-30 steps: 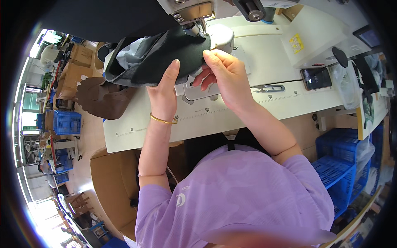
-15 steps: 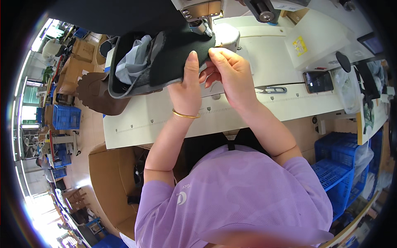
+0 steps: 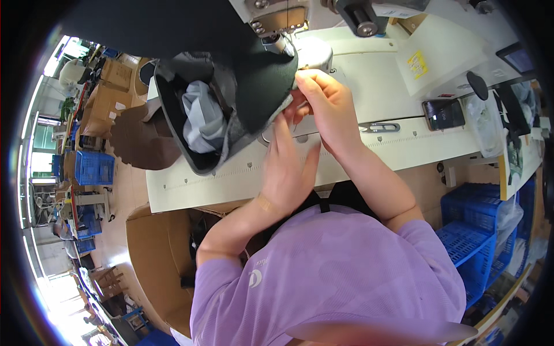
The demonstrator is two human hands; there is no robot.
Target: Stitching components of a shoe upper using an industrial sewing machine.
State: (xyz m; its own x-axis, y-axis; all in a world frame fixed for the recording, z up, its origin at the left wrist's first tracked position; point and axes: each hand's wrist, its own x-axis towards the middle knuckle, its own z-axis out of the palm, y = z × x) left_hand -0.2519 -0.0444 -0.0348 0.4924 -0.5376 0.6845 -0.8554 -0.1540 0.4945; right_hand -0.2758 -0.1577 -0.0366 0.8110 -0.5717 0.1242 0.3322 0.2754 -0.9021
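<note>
Upper centre: dark lined fabric shell (image 3: 262, 86) swung round at sewing machine (image 3: 278, 22), right hand (image 3: 333, 112) pinching its edge, left hand (image 3: 288, 176) now thumb-spread alongside, probably realigning the seam.

Sewing machine (image 3: 280, 22): cut off by top edge
Left hand (image 3: 287, 176): blurred
Brown piece (image 3: 141, 138): partly hidden behind dark cloth (image 3: 265, 86)
Ruler marks (image 3: 380, 139): too small to read

1. Shirt (image 3: 346, 265): lilac, short-sleeved, finely textured; lower centre of frame.
2. Emblem (image 3: 255, 279): white, curved; shirt front, left of centre.
3. Left-wrist bangle (image 3: 264, 204): thin, gold-coloured, blurred.
4. Left hand (image 3: 289, 173), right hand (image 3: 333, 112): bare.
</note>
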